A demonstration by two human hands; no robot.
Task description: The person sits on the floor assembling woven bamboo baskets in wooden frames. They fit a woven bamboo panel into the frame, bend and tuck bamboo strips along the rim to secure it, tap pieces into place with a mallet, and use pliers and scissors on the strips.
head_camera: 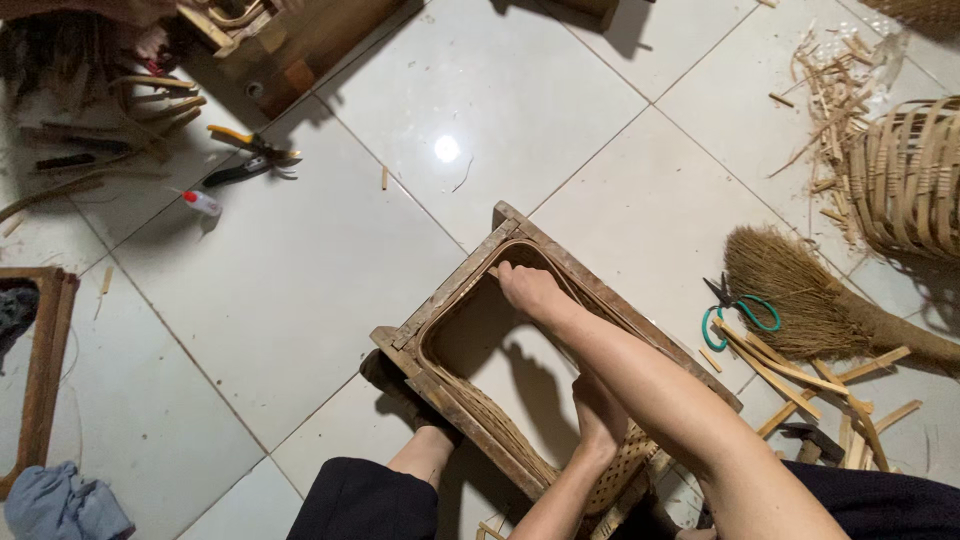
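Note:
A rectangular wooden frame stands tilted on the white tiled floor in front of me. A thin bent bamboo strip lines its inner edge. My right hand reaches to the far inner corner, fingers curled onto the strip there. Lower down, my left hand grips the frame's near rail, beside a piece of woven cane fixed to it. My foot rests against the frame's left corner.
To the right lie green-handled scissors, a straw broom, loose bamboo slats, a hammer and a woven basket. Yellow-handled pliers and a small tube lie upper left. At the left edge: another frame, blue cloth.

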